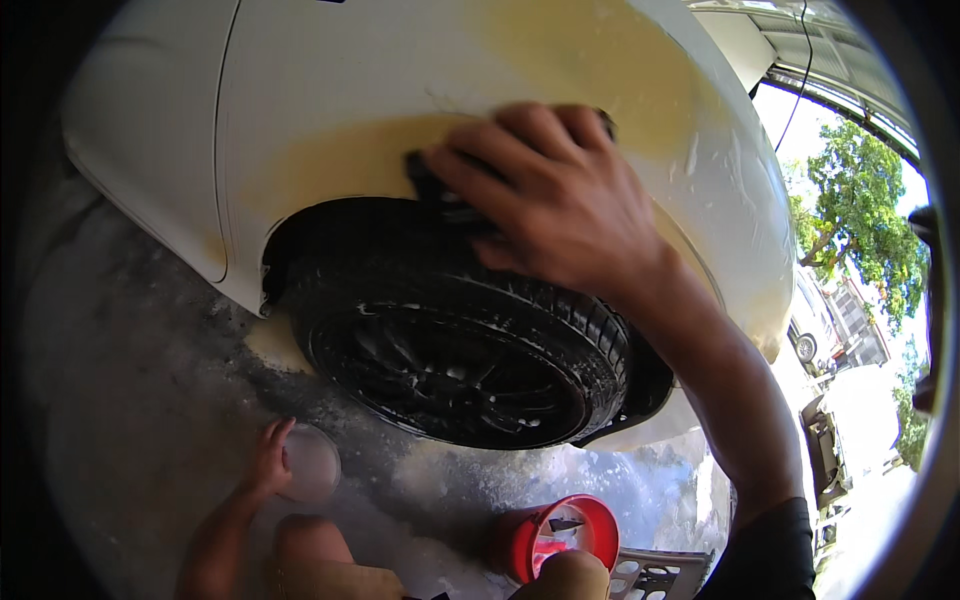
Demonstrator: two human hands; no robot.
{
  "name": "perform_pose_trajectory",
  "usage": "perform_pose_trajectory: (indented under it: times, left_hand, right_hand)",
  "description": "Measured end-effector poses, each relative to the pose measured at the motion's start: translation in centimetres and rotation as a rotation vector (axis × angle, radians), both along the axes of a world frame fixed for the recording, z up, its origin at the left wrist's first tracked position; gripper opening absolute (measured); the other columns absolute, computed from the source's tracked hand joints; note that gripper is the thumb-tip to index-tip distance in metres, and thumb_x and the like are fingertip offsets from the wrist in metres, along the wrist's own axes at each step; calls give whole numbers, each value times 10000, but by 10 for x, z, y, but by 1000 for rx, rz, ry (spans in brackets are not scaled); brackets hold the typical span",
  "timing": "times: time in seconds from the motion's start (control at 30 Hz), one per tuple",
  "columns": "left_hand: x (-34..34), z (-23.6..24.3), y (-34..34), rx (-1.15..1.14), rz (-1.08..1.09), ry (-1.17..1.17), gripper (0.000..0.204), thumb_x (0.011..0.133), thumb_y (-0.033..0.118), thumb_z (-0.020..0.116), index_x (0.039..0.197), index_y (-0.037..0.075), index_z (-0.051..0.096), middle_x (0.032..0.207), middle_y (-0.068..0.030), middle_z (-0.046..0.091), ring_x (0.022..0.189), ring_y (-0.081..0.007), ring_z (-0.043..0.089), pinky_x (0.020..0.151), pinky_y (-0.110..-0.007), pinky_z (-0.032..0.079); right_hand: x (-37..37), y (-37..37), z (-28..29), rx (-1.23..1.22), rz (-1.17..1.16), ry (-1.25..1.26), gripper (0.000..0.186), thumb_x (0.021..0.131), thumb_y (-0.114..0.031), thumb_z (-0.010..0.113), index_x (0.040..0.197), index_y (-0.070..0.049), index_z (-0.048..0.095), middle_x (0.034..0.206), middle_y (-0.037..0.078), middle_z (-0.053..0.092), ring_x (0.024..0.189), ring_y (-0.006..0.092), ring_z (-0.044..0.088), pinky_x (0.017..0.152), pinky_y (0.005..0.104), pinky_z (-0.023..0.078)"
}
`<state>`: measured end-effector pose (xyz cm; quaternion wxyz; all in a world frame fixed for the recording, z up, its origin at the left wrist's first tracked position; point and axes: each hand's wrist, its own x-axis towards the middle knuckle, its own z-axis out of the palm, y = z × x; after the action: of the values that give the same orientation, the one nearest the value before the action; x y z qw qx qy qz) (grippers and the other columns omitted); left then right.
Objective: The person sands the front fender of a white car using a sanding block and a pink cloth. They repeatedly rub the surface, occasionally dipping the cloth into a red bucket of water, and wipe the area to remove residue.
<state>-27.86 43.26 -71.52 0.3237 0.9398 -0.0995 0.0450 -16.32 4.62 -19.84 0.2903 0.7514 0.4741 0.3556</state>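
My right hand, slightly blurred, grips a dark block against the white car fender, on a yellowish patch just above the wheel arch. Another yellow patch spreads higher up. Below the arch is the black tyre and wheel, with pale residue on them. My left hand, low at the left, holds a pale round container near the concrete floor; its contents are hard to make out.
A red bucket with items inside stands by my knees, beside a grey plastic piece with holes. At the right, a bright opening shows parked vehicles and a tree. A dark cable hangs near the roof edge.
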Motion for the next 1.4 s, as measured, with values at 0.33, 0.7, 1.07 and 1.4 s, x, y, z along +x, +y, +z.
perform_pose_trajectory:
  times: [0.33,0.7,1.07,1.4]
  left_hand:
    - [7,2,4,93,-17,8,715,827,-37,617,1521,82,499,1513,-185,508,1376,-424,504,1142,-506,452]
    - [4,3,-4,29,31,-5,711,827,-85,570,1514,88,505,1488,-185,532,1351,-427,533,1135,-504,462]
    - [2,4,-6,-22,59,-68,678,838,-88,568,1490,97,536,1472,-173,547,1347,-413,541,1128,-494,473]
    - [6,-7,-3,-98,35,-26,710,845,-150,481,1514,83,531,1484,-187,536,1379,-408,524,1144,-480,462]
  right_hand:
    - [-63,-205,-48,68,29,-100,571,958,-609,645,1291,-154,740,1280,5,683,1121,220,588,926,430,459]
    - [-42,-144,-19,0,26,-186,595,812,-459,770,1343,-204,685,1326,-59,650,1167,134,584,896,334,449]
    - [37,31,35,-110,126,15,729,753,-442,850,1417,-213,652,1295,-49,626,1118,193,596,932,391,463]
    - [-18,-104,13,-107,-2,-89,622,821,-496,814,1357,-196,718,1275,-38,638,1147,196,595,918,383,478]
